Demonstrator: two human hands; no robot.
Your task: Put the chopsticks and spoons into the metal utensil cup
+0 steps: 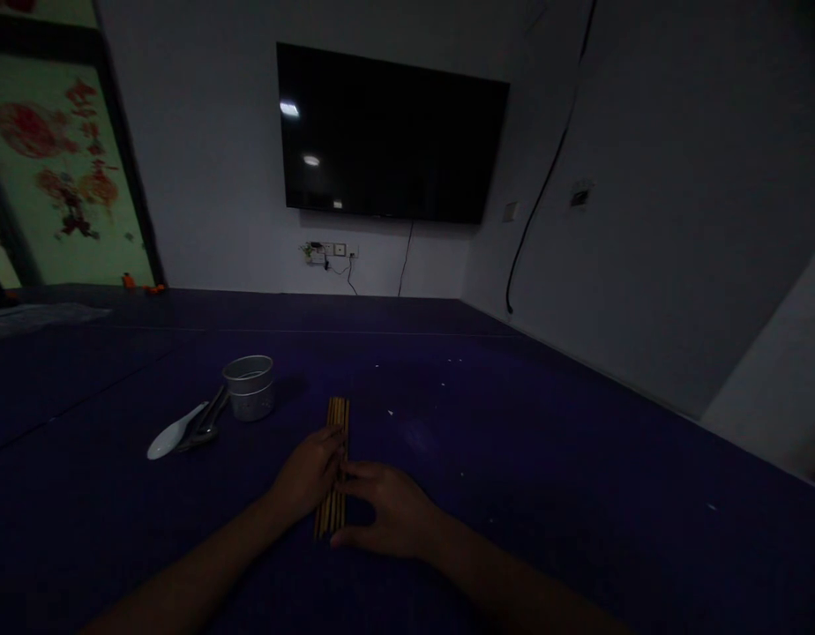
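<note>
A bundle of brown chopsticks (340, 413) lies side by side on the purple surface, pointing away from me. My left hand (308, 472) is closed over the middle of the bundle from the left, its fingers curled across the top. From the right, my right hand (394, 511) grips the same chopsticks, with its forefinger against their middle and its thumb near their close ends. A gap shows between that thumb and forefinger. Parts of the chopsticks are hidden under my fingers.
Left of the bundle stand a metal cup (250, 392), dark metal spoons (205, 432) and a white spoon (175, 434). White specks (390, 413) dot the purple surface (546, 476). Behind are a wall-mounted television (387, 132), sockets with cables (332, 250), and a right-hand wall (646, 291).
</note>
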